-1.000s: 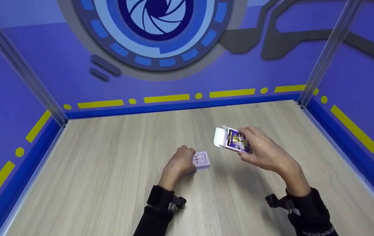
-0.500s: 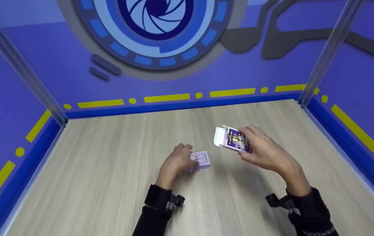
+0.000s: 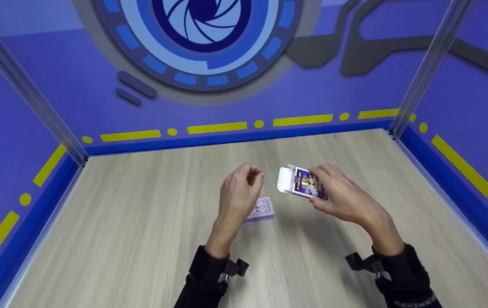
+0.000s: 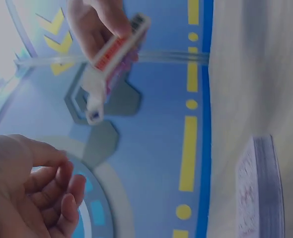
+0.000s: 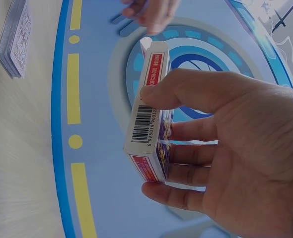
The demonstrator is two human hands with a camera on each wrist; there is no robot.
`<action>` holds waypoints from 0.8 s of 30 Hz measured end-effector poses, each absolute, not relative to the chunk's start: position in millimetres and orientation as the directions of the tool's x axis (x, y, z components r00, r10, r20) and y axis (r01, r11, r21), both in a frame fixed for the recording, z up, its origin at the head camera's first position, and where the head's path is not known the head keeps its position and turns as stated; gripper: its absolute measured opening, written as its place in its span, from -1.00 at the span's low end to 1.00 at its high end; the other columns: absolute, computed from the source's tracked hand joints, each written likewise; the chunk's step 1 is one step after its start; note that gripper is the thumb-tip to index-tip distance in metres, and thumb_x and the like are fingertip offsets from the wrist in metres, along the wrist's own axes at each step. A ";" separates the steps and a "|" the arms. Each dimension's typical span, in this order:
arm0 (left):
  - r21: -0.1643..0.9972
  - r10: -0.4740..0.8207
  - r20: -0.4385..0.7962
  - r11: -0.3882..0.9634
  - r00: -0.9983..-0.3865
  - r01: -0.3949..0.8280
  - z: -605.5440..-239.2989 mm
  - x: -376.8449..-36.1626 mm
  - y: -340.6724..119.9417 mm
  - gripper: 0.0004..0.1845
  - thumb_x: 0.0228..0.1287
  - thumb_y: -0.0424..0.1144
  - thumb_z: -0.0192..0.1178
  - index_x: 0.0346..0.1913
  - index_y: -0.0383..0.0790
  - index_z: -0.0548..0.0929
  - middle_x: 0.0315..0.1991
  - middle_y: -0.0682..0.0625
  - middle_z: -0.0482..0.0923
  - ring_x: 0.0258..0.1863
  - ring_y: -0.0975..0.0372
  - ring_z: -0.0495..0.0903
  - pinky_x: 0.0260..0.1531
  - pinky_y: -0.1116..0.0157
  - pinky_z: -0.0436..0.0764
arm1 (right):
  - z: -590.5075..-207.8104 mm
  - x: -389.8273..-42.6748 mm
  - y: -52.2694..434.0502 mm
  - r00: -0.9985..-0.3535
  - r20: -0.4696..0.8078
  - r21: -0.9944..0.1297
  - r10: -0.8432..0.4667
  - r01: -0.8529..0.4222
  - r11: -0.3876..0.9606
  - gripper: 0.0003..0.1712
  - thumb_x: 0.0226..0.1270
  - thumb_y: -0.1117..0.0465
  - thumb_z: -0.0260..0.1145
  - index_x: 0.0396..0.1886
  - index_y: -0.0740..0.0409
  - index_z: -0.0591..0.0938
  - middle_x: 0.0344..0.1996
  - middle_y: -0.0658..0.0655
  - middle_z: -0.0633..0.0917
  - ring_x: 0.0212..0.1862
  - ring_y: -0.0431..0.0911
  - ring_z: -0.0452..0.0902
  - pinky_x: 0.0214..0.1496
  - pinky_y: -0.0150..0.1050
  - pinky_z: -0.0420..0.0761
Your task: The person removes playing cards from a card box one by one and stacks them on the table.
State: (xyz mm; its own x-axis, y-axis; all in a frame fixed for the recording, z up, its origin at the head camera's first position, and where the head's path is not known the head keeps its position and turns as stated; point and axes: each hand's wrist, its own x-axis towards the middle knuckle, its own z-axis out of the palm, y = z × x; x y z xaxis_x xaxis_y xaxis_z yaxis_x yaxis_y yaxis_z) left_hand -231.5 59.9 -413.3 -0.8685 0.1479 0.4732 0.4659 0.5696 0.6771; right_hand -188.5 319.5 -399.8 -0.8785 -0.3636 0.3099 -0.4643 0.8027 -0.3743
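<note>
My right hand [image 3: 346, 196] holds a playing card box [image 3: 309, 184] above the table, with its white end flap [image 3: 285, 179] folded out toward the left. In the right wrist view the thumb presses the narrow side of the box [image 5: 147, 114], near a barcode, and the fingers are behind it. My left hand [image 3: 239, 194] is raised beside the deck of cards [image 3: 263, 208], fingers loosely curled and nothing seen between them. The deck lies squared on the table, patterned back up. The left wrist view shows the left hand [image 4: 37, 188] apart from the deck [image 4: 260, 193].
The wooden table [image 3: 141, 222] is enclosed by a blue-purple back wall [image 3: 226, 109] and side walls [image 3: 8, 128] with yellow markings. Metal posts [image 3: 425, 64] stand at the back corners. Each wrist carries a black strap with a small camera mount.
My left hand has let go of the deck and lifted up and away, its thumb and fingers now drawn together. The deck stays on the table. My right hand and the box barely move.
</note>
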 end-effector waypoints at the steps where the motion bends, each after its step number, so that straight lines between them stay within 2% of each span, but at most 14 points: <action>1: 0.691 0.157 0.487 0.532 -0.859 0.489 -411.6 -228.2 62.7 -0.95 0.41 -0.28 0.32 -0.16 -0.18 0.69 -0.34 0.05 0.61 -0.35 0.26 0.56 -0.34 0.33 0.57 | -400.2 -188.4 319.2 -0.877 0.313 -0.375 -0.365 -0.468 0.800 -0.27 0.20 0.27 0.53 0.34 0.33 0.48 0.12 0.22 0.55 -0.01 -0.02 0.46 -0.06 -0.11 0.59; 8: 0.742 0.252 0.532 0.323 -0.809 0.588 -416.0 -217.7 84.4 -0.86 0.37 -0.44 0.31 -0.17 -0.25 0.53 -0.29 -0.01 0.56 -0.31 0.28 0.57 -0.33 0.37 0.61 | -403.1 -188.1 317.7 -0.854 0.339 -0.354 -0.395 -0.504 0.787 -0.28 0.18 0.31 0.55 0.32 0.36 0.50 0.12 0.25 0.57 0.04 0.02 0.48 -0.01 -0.05 0.58; 24: 0.811 0.296 0.383 0.345 -0.875 0.472 -436.6 -222.9 96.4 -0.85 0.41 -0.41 0.28 -0.10 -0.23 0.51 -0.22 0.01 0.53 -0.22 0.29 0.54 -0.24 0.39 0.59 | -401.8 -186.9 313.2 -0.850 0.334 -0.337 -0.407 -0.511 0.791 -0.24 0.11 0.32 0.62 0.31 0.33 0.52 0.14 0.23 0.57 0.10 0.03 0.48 0.05 -0.03 0.59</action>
